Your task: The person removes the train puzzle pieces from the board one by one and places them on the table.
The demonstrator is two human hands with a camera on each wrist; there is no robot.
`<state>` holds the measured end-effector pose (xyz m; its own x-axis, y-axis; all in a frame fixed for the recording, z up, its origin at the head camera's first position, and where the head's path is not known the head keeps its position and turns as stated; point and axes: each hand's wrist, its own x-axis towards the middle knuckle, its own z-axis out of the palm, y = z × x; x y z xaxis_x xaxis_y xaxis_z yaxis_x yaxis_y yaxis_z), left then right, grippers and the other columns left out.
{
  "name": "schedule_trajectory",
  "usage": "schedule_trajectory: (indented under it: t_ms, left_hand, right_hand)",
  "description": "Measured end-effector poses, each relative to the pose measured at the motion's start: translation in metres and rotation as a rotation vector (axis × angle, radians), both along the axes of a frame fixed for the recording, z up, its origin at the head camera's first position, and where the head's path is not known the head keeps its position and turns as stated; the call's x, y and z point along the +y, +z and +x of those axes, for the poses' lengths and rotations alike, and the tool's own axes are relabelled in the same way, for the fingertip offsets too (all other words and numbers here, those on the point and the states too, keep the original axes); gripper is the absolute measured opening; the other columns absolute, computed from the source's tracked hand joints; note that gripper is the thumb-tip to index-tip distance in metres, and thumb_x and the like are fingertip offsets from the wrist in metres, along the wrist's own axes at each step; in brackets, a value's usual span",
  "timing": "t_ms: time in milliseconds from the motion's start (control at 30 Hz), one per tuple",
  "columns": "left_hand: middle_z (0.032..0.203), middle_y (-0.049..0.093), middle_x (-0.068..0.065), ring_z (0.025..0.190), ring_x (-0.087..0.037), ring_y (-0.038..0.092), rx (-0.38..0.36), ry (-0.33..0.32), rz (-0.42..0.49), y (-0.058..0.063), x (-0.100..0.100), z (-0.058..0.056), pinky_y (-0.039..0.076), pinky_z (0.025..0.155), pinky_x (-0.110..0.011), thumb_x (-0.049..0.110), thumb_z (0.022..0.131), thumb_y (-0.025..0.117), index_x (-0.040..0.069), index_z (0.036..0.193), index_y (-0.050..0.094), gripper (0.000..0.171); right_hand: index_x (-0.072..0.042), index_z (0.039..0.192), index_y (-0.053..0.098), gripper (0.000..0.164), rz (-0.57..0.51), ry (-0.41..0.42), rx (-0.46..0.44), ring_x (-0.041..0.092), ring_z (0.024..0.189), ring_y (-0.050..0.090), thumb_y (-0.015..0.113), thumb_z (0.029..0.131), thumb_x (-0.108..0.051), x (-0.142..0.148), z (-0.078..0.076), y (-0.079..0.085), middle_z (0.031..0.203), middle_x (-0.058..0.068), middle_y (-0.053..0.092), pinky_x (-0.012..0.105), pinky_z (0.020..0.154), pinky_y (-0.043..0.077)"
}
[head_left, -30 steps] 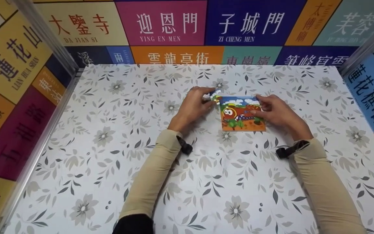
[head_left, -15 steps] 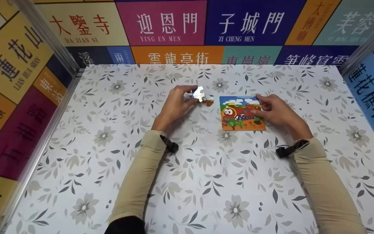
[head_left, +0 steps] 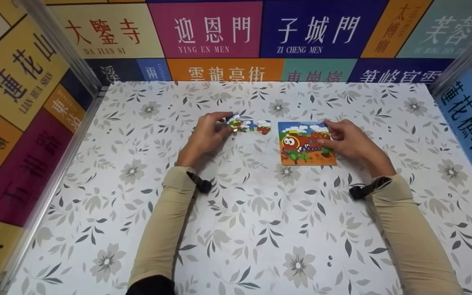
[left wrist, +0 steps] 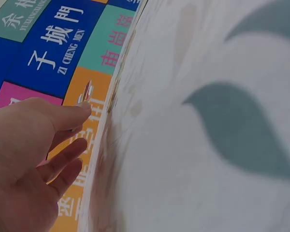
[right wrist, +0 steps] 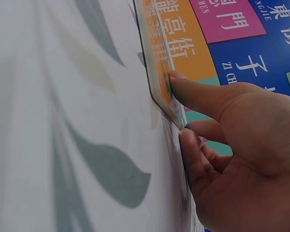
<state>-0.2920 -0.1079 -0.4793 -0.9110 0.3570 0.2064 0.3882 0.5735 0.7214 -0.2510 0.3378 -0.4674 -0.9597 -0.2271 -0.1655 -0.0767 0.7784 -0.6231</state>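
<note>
My left hand (head_left: 204, 137) pinches a small colourful jigsaw puzzle piece (head_left: 233, 122) between thumb and forefinger. In the left wrist view that puzzle piece (left wrist: 87, 91) is seen nearly edge-on above the thumb tip. Just right of it lie more pieces, among them one with red and white (head_left: 263, 128); whether they are joined I cannot tell. Further right a square picture board (head_left: 301, 149) shows a red cartoon train under a blue sky. With thumb and fingers my right hand (head_left: 348, 139) grips its upper right side. The right wrist view catches the board's edge (right wrist: 158, 92) beside the thumb.
A white tabletop (head_left: 236, 229) with a grey leaf and flower print spreads under both arms. Colourful panels (head_left: 209, 30) with large lettering stand along the back and both sides. A black strap (head_left: 201, 183) circles each wrist.
My left hand has moved left, away from the board, with a puzzle piece. The piece showed its white back half a second ago and shows its coloured face now. The right hand has stayed put.
</note>
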Motion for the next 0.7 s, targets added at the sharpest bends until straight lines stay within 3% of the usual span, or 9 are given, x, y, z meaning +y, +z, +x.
schedule_trajectory:
  t_ms: [233, 467, 700]
  left_hand:
    - [0.144, 0.068, -0.015, 0.123, -0.026, 0.065, -0.059, 0.013, -0.046, 0.0030, -0.0063, -0.0034, 0.048, 0.117, -0.043, 0.006, 0.102, 0.071, 0.005, 0.152, 0.062, 0.051]
    - [0.150, 0.066, -0.014, 0.143, -0.031, 0.058, -0.052, 0.018, -0.195, 0.0037, -0.0094, -0.0037, 0.043, 0.124, -0.046, 0.010, 0.106, 0.069, 0.007, 0.151, 0.063, 0.046]
    - [0.154, 0.063, -0.016, 0.145, -0.037, 0.054, -0.050, 0.009, -0.241, 0.0023, -0.0076, -0.0042, 0.040, 0.126, -0.049, 0.011, 0.106, 0.067, 0.005, 0.148, 0.066, 0.042]
  right_hand:
    - [-0.013, 0.170, 0.034, 0.084, 0.002, -0.007, -0.007, 0.032, 0.116, 0.047, 0.073, 0.103, -0.047, 0.0000, -0.0006, -0.0008, 0.131, 0.018, 0.049, 0.052, 0.102, 0.042]
    - [-0.012, 0.169, 0.036, 0.083, -0.005, 0.008, 0.012, 0.033, 0.116, 0.048, 0.074, 0.103, -0.044, 0.0011, -0.0008, -0.0011, 0.131, 0.020, 0.050, 0.053, 0.104, 0.042]
    - [-0.013, 0.170, 0.035, 0.083, -0.020, 0.012, 0.003, 0.036, 0.124, 0.050, 0.073, 0.104, -0.046, 0.0019, -0.0015, -0.0018, 0.139, 0.022, 0.049, 0.057, 0.110, 0.043]
